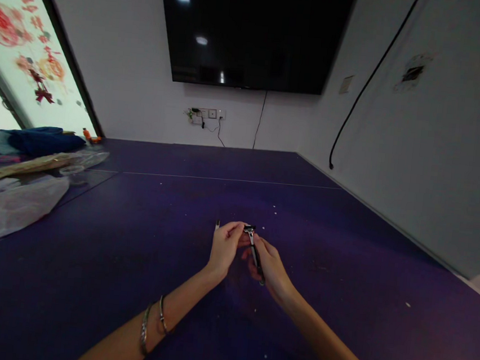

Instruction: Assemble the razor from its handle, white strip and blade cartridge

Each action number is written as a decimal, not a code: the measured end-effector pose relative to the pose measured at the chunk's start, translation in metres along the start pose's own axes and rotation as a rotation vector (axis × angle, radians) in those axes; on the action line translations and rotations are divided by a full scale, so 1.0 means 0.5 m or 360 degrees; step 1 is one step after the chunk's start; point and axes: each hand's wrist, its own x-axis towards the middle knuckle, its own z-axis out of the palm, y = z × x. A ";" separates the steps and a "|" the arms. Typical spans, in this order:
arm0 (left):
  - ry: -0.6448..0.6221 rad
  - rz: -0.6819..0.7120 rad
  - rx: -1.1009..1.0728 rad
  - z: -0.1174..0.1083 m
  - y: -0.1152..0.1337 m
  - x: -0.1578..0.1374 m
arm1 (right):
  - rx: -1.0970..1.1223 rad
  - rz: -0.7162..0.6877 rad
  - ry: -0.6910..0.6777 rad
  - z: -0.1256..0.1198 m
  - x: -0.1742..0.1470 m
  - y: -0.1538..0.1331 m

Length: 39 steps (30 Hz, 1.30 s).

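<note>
A razor (255, 255) with a dark head and a silver and black handle is held above the purple surface, tilted with its head up and away from me. My right hand (272, 265) is closed around the handle. The thumb and fingers of my left hand (225, 247) pinch at the razor's head. Just behind the left hand, a small pale and dark piece (217, 224) pokes out; most of it is hidden, so I cannot tell what it is or whether the hand holds it.
The purple surface (128, 282) has small white specks on it. At the left lie a clear plastic bag (16, 209), a clear cup (72, 170) and blue cloth (46, 141). A television (258, 34) hangs on the far wall; a black cable (371, 79) runs down the right wall.
</note>
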 end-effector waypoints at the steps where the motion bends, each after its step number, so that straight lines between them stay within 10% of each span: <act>1: -0.0019 0.0038 0.0058 -0.003 0.003 0.002 | -0.0002 -0.0030 0.0007 -0.001 -0.002 -0.001; 9: -0.0083 0.0371 0.0366 -0.022 0.018 0.010 | -0.0247 -0.0233 0.0142 -0.010 -0.003 -0.016; 21: -0.0028 0.0022 -0.0003 -0.031 0.024 0.020 | 0.0066 -0.0316 0.0206 -0.021 -0.001 -0.019; 39: -0.0289 0.0130 0.0243 -0.031 0.059 -0.007 | 0.0042 -0.0400 0.0078 0.000 -0.035 -0.008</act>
